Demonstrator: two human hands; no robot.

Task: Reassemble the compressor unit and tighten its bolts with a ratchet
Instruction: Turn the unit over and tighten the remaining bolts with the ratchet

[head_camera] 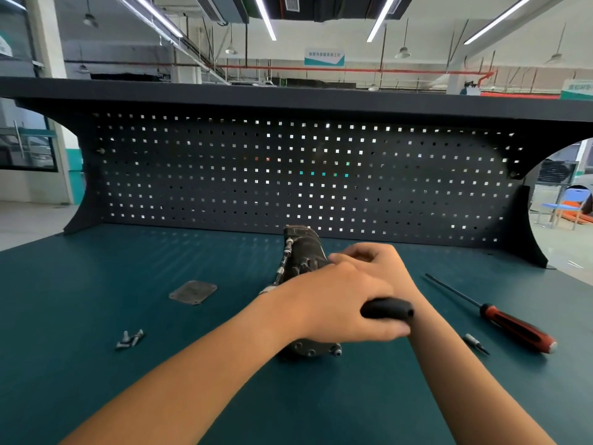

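Note:
The dark metal compressor (303,252) lies lengthwise at the table's middle, with a long bolt (286,255) along its left side. My left hand (340,311) crosses over its near part and grips the black ratchet handle (390,309), whose end sticks out to the right. The ratchet's head is hidden under that hand. My right hand (372,258) rests on top of the compressor just behind the left hand, fingers lying leftward across the housing. The compressor's near end plate (313,350) shows below my left wrist.
A flat grey cover plate (193,292) lies left of the compressor, with a few loose bolts (130,338) nearer me. A red-and-black screwdriver (513,326) and a small bit (476,343) lie on the right. A dark pegboard (288,175) walls the teal table (96,284) at the back.

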